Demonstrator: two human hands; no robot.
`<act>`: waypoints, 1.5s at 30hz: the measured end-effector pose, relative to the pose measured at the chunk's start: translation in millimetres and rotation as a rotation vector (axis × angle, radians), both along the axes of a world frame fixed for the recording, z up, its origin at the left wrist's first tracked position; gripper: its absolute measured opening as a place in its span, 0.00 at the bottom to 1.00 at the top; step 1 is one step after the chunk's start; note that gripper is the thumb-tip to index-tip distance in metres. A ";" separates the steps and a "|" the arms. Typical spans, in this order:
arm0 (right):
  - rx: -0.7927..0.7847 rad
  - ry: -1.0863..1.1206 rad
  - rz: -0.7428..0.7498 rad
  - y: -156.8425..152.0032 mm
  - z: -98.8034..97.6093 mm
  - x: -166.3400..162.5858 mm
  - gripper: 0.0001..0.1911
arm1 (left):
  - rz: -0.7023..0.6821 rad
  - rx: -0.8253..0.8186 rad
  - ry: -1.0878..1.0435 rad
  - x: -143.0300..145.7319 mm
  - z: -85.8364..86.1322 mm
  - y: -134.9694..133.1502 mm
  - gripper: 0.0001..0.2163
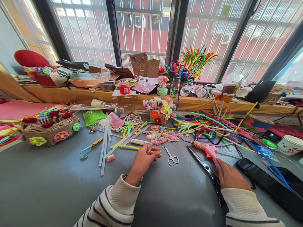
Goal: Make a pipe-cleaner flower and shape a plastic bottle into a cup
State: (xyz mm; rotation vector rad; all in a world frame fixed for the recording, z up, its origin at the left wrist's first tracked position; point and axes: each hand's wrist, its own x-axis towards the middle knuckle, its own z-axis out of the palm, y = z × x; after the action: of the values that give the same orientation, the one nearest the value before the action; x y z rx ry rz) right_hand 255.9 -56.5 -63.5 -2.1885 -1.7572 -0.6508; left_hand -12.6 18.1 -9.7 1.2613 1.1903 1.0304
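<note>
My left hand [143, 160] is closed in a pinch above the grey table. A small pink piece [148, 147] shows at its fingertips, with bits of yellow beside it; most of it is hidden by the fingers. On the right, my right hand [233, 176] wraps round the handle of a pink hot glue gun [207, 148] with an orange trigger. The gun lies on its side, nozzle pointing left. Large black-handled scissors [207, 168] lie just left of that hand, partly under the wrist. Between the hands are small silver scissors [172, 157].
Behind my left hand is a heap of pink fuzzy cuttings [163, 135]. Clear glue sticks [103, 153] lie to the left, near a twine basket [50, 129] with flowers. Loose pipe cleaners [213, 124] spread at the back right. A black phone [265, 179] lies far right.
</note>
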 end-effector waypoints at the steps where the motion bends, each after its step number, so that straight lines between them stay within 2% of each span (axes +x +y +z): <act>1: 0.018 0.019 0.017 -1.2 2.0 -0.7 0.19 | 0.001 -0.005 -0.003 -0.1 -0.3 -0.1 0.10; 4: 0.165 0.114 0.147 -4.1 15.0 -19.2 0.18 | -0.017 -0.015 -0.041 -0.3 -1.4 -0.1 0.14; 6: 0.233 0.252 0.304 -2.8 27.6 -45.7 0.15 | -0.042 -0.021 -0.074 -0.4 -1.9 -0.1 0.16; 10: 0.223 0.648 0.544 13.9 45.5 -103.8 0.13 | -0.085 -0.027 -0.099 0.2 -2.1 -0.1 0.16; 13: 0.211 0.739 0.622 35.0 46.8 -126.8 0.13 | -0.088 -0.031 -0.064 1.1 -1.9 0.6 0.14; 16: 0.217 0.809 0.624 54.4 41.3 -135.2 0.13 | -0.063 -0.029 -0.001 1.8 -0.8 1.4 0.12; 19: 0.266 0.976 0.572 65.6 32.3 -141.8 0.15 | -0.044 -0.004 0.041 2.0 1.1 1.5 0.12; 24: 0.163 1.198 0.656 66.9 21.5 -148.3 0.15 | -0.061 0.019 0.025 1.2 3.4 1.6 0.14; 27: 0.150 1.388 0.657 63.9 22.9 -147.2 0.13 | -0.063 0.051 0.002 1.2 4.9 1.7 0.15; 31: 0.109 1.706 0.649 60.5 29.3 -145.0 0.10 | -0.069 0.081 0.020 1.6 7.5 0.9 0.12; 33: 0.084 1.788 0.621 58.7 32.0 -143.8 0.09 | -0.098 0.073 0.010 2.1 8.5 0.1 0.12; 40: 0.059 1.857 0.506 53.7 35.4 -138.5 0.10 | -0.239 0.095 0.018 3.7 12.4 -0.7 0.11; 45: 0.010 1.802 0.507 54.6 33.9 -136.6 0.10 | -0.279 0.121 0.055 3.1 11.8 0.4 0.11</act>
State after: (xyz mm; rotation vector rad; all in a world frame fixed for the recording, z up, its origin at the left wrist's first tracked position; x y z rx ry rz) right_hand 119.2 -1.8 -29.5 -1.1319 -0.9767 1.1059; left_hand -9.6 18.5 2.0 1.5111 0.9701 0.8758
